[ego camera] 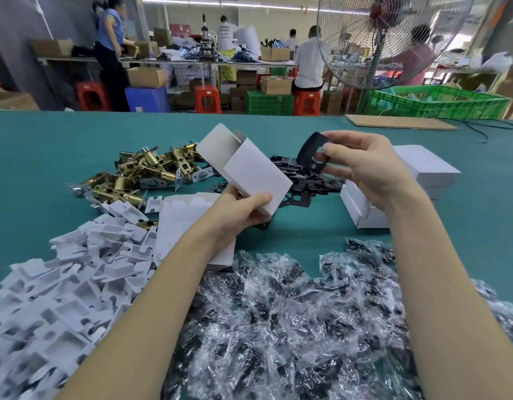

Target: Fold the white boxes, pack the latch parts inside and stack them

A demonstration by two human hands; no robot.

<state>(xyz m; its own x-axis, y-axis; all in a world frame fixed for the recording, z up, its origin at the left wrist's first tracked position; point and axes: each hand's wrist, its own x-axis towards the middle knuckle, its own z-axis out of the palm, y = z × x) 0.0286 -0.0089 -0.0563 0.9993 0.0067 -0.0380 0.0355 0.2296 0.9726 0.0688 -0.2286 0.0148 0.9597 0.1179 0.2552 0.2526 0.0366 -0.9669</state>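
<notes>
Two hands share the packing step: the left hand (246,206) grips a folded white box (249,171) by its lower end, open mouth tilted up above the table (47,145). The right hand (362,166) pinches a black latch plate (308,153) just beside that mouth, over the black plate pile (307,183). Next, I judge, the plate must be turned edge-on and slid inside.

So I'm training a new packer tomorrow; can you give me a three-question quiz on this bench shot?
1. True or false: the left hand holds a white box with its top flap open.
2. What does the right hand pinch? A) a brass latch B) a black plate C) a bagged screw set
3. Fill in: the finished boxes are stacked on the person's ____ side.

Key
1. True.
2. B, the black plate, held above the pile of black plates; the brass latches lie further left.
3. Right.
</notes>
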